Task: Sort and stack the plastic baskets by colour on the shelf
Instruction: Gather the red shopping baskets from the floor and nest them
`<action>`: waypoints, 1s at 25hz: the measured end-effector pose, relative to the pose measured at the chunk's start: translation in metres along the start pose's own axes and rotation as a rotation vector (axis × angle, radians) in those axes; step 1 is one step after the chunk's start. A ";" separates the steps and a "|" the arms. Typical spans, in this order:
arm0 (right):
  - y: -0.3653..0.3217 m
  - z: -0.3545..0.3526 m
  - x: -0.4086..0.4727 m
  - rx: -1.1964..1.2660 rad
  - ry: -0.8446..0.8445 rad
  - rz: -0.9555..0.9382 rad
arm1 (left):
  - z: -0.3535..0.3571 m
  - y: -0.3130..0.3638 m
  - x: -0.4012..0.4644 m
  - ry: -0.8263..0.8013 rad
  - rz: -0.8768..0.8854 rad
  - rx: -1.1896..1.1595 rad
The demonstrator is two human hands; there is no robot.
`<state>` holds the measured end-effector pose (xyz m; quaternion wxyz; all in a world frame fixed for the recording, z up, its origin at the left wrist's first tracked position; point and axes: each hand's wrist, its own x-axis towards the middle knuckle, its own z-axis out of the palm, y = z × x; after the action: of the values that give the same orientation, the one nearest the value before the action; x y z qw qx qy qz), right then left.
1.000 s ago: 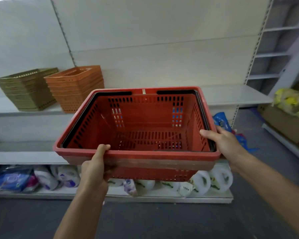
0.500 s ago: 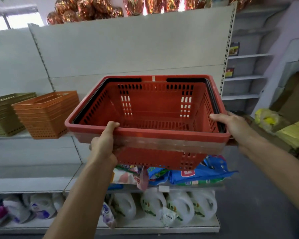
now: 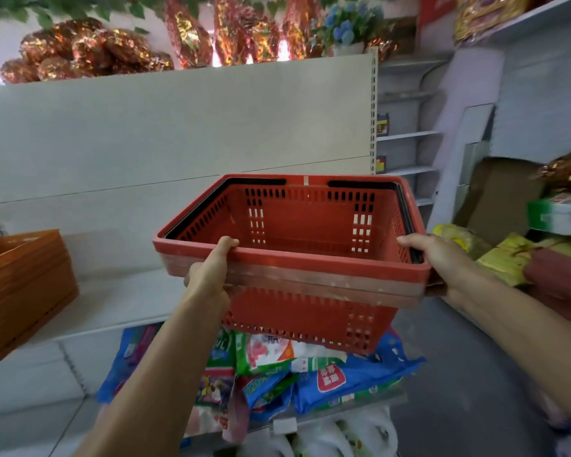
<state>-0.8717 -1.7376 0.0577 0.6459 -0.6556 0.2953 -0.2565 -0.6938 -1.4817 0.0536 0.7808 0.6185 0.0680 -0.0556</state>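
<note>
Bare shelf [image 3: 119,301] beyond left hand [image 3: 208,275]; left hand and right hand [image 3: 432,255] each clamped on red basket [image 3: 310,225] rim, basket held in air.

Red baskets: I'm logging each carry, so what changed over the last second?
The red baskets rose from the lower shelves to the height of the bare shelf, and the view swung right: the orange stack slid to the left edge and the olive stack left view. Unchanged: left hand on the near rim, right hand on the right rim.
</note>
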 end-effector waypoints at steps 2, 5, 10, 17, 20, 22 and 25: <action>-0.008 0.004 0.020 0.006 0.023 0.042 | 0.018 0.008 0.022 -0.069 -0.022 0.014; -0.038 0.011 0.046 -0.025 0.014 0.124 | 0.034 0.020 0.046 -0.228 -0.089 -0.020; -0.072 0.019 0.091 -0.140 0.007 0.203 | 0.023 0.007 0.086 0.003 0.211 0.176; -0.067 0.029 0.089 -0.736 0.390 -0.967 | 0.045 -0.001 0.095 0.057 1.424 1.115; -0.030 0.048 0.083 -1.346 0.291 -1.384 | 0.053 -0.002 0.097 0.094 1.420 1.115; -0.016 0.048 0.099 -1.442 0.288 -1.362 | 0.063 -0.006 0.094 0.116 1.417 1.129; -0.021 0.029 0.125 -1.443 0.324 -1.361 | 0.091 -0.015 0.087 0.165 1.419 1.110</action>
<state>-0.7630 -1.8081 0.0717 -0.2377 -0.8768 0.0272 -0.4171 -0.6076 -1.5734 0.0449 0.2139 0.8048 -0.3102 0.4586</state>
